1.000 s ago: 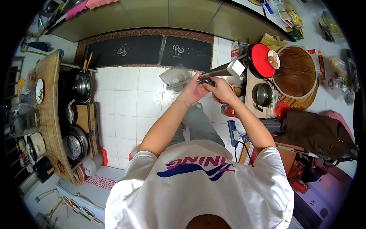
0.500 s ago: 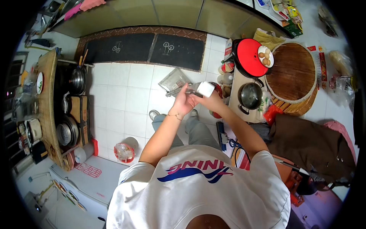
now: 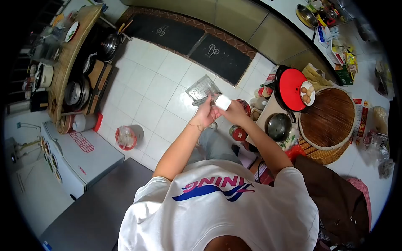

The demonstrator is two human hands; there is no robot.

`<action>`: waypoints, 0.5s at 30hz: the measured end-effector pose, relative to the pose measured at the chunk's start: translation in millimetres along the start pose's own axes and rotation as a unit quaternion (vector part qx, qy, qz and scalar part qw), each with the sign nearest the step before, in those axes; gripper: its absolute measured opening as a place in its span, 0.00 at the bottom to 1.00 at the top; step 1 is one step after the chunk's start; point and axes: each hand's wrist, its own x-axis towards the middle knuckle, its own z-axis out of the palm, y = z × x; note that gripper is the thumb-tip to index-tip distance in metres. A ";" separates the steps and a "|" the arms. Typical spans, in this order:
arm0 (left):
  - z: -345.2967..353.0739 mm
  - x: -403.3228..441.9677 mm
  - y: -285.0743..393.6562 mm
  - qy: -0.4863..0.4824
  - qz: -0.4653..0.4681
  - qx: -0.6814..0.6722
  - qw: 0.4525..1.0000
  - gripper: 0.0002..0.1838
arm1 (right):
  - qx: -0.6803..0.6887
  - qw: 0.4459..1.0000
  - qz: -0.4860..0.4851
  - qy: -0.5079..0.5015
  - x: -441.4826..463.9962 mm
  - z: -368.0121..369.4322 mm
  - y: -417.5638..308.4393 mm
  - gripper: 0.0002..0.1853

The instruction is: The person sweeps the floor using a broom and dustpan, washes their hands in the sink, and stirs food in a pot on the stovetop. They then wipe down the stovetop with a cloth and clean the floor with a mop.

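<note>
Since half a second ago the view has swung round, so the bin (image 3: 125, 138) and fridge (image 3: 83, 144) sit higher at the left, and a dark grey surface (image 3: 98, 205) has come in below them. Both hands meet ahead of the body at a grey tool (image 3: 223, 103) with a white end. Its white block lies just in front of the right hand (image 3: 235, 112), whose fingers are curled in a grip on it, partly hidden. The left hand (image 3: 204, 114) has its palm turned up and its thumb raised beside the tool; how far its fingers close I cannot tell. Beyond the hands is a clear tray (image 3: 204, 87), whether joined to the tool or apart is unclear. To the right, eggs (image 3: 307, 94) lie on a plate by a red lid (image 3: 289, 90), near a pot (image 3: 278, 126).
</note>
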 end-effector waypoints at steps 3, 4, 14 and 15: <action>-4.1 -16.8 -3.7 0.051 0.012 0.064 0.997 0.26 | -0.100 0.995 -0.014 0.009 -3.6 -1.8 -6.7 0.22; -6.6 -25.4 -4.2 0.081 0.013 0.110 0.991 0.28 | -0.119 0.993 -0.001 0.013 -6.5 -1.2 -6.8 0.22; -127.1 -154.8 -46.0 0.119 0.101 0.094 0.983 0.29 | -0.122 0.989 -0.032 0.079 -82.0 40.9 30.2 0.23; -138.1 -168.0 -54.4 0.127 0.101 0.100 0.982 0.30 | -0.105 0.991 -0.025 0.076 -90.8 43.2 32.3 0.23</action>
